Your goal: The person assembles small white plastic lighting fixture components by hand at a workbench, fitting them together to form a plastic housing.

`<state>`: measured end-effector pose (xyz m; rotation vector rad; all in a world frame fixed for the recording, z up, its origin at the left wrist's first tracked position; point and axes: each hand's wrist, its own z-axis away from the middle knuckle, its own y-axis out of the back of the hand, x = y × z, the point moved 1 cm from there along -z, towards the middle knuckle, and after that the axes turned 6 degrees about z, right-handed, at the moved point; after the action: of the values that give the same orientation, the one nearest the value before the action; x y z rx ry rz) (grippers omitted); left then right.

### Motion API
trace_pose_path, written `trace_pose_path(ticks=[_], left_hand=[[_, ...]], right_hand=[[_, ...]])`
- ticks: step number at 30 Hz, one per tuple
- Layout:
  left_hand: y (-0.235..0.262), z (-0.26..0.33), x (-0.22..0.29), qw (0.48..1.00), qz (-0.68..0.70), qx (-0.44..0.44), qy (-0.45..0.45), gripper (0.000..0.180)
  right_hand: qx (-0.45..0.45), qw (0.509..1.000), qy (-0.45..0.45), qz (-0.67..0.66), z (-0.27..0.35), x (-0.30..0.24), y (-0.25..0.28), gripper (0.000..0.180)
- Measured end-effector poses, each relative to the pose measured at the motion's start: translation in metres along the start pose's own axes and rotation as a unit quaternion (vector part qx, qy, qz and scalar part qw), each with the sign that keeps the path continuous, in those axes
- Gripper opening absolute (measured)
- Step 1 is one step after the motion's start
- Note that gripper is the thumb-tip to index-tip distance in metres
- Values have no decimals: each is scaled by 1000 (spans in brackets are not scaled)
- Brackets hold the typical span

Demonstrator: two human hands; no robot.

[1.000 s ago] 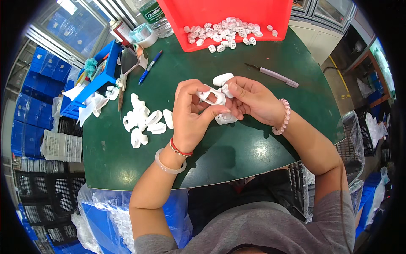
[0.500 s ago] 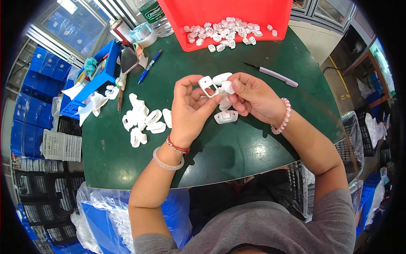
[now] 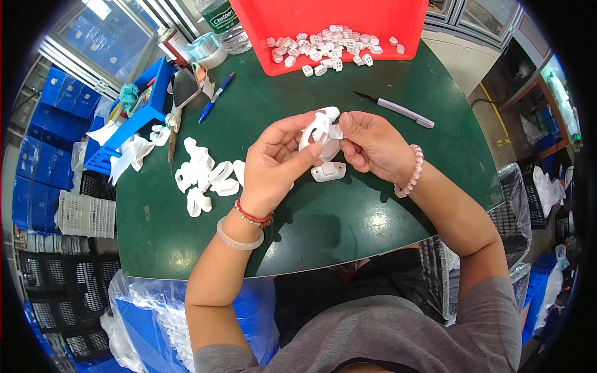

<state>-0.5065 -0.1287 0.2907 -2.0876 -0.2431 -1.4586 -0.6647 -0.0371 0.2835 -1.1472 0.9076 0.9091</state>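
Above the table's middle, my left hand (image 3: 277, 155) is closed on a white plastic housing (image 3: 306, 138), a curved shell with an opening, its thumb pressing the near edge. My right hand (image 3: 379, 146) pinches a small white plastic piece (image 3: 336, 132) between thumb and fingers, right up against the housing; whether the two are joined, I cannot tell. Just beneath my fingers, a white plastic part with small holes (image 3: 328, 172) rests on the table, and further white parts behind it are partly hidden by my hands. To the left lies a loose pile of white curved parts (image 3: 202, 174).
At the back, a red bin (image 3: 329, 15) holds many small white pieces. A pale-handled craft knife (image 3: 404, 113) lies blade-out at right. On the left are a blue pen (image 3: 217, 97), a phone (image 3: 185, 89) and a blue tray (image 3: 134, 127). A water bottle (image 3: 227, 25) stands behind them.
My left hand has turned the housing, so its opening faces a different way. The housing and the small piece in my right hand have come closer together. The whole view has shifted slightly.
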Motion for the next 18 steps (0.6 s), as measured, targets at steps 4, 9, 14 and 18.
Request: trace_pose_path(ticks=[4,9,14,18], left_hand=[[0,-2,0,1000,7,25,18,39],[2,-2,-5,994,-94,21,-52,42],[3,-1,-7,989,-138,47,-28,46],[2,0,-10,990,-125,36,-46,42]], right_hand=[[12,1000,9,3,-1,0,0,39],[2,1000,3,14,-1,2,-3,37],[7,1000,0,2,-1,2,1,34],[-16,1000,16,4,-3,5,3,31]])
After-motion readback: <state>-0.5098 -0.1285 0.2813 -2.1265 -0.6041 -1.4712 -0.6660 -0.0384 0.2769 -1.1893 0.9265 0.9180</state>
